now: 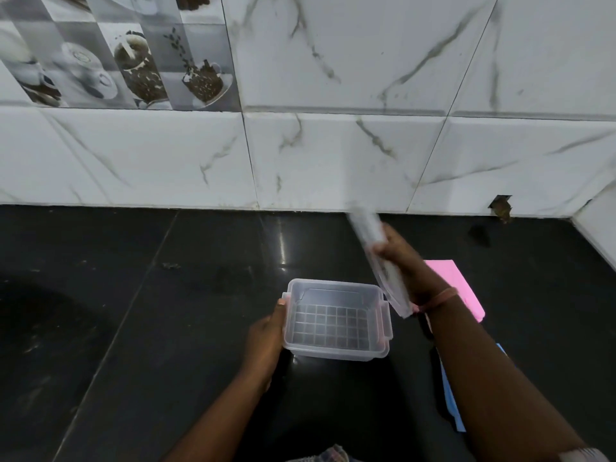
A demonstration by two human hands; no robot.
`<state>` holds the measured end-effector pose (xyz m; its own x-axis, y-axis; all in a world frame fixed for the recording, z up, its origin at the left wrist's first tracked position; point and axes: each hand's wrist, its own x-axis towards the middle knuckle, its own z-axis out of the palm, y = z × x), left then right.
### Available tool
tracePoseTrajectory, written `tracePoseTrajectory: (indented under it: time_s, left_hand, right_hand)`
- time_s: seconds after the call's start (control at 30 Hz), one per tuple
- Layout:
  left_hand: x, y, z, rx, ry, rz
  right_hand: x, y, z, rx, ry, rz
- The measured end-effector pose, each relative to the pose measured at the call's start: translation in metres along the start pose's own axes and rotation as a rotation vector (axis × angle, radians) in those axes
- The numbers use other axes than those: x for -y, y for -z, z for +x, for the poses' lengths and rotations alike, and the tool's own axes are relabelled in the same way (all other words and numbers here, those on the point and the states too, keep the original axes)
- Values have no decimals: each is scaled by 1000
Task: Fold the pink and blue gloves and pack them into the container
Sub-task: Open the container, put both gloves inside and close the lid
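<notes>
Your left hand grips the left rim of the open container on the black worktop — bare surface stretches left and behind. Your right hand holds the lid tilted above the container's right edge, over the pink glove; the blue glove peeks out beside your forearm.

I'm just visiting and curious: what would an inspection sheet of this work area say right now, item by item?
Surface: glossy black counter with pale smears and reflected light.
Job's things: clear container open, nothing in it, resting on the counter; its lid lifted off and tilted, blurred; pink glove flat to the container's right; blue glove nearer the person, mostly hidden by the right forearm.
Clutter: small dark specks on the counter.
Grippers: left hand holds the container's left wall; right hand grips the lid.
Cables: nothing seen.
Surroundings: white marbled wall tiles, coffee-picture tiles upper left, a chipped hole at the wall's base.
</notes>
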<state>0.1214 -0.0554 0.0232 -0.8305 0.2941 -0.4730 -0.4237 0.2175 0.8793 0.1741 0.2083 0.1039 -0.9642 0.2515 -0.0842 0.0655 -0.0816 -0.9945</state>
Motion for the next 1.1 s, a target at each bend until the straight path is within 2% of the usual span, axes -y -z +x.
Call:
tracePoseTrajectory:
  time_s: [0.07,0.1,0.17,0.27,0.37,0.43,0.7,0.87,1.0,1.1]
  left_hand:
    - [-1,2,0,1,-30,68]
    - [-2,2,1,-22,-48,81]
    - [-5,0,4,-83,-88,108]
    - [-15,-2,6,-125,-109,147]
    - [-20,-3,10,-132,-128,212]
    - [-20,-3,11,-130,-122,241]
    - [-15,1,11,-150,-84,237]
    - [-12,3,8,-140,-56,315]
    - [-13,4,7,-128,-37,370]
    - [-15,2,6,-118,-30,409]
  right_hand:
    - [-1,23,-5,-12,-14,552]
    - [-2,34,-6,-19,0,746]
    - [-11,50,0,-124,16,910]
    - [-27,45,21,-395,-132,956]
    - [-38,24,46,-675,-340,870]
    - [-45,14,60,-717,-428,777]
    - [-59,4,89,-560,-721,400]
    - [-69,-4,93,-437,-862,344]
    - [-67,-1,85,-338,-908,18]
    - [-59,7,79,-412,-795,-231]
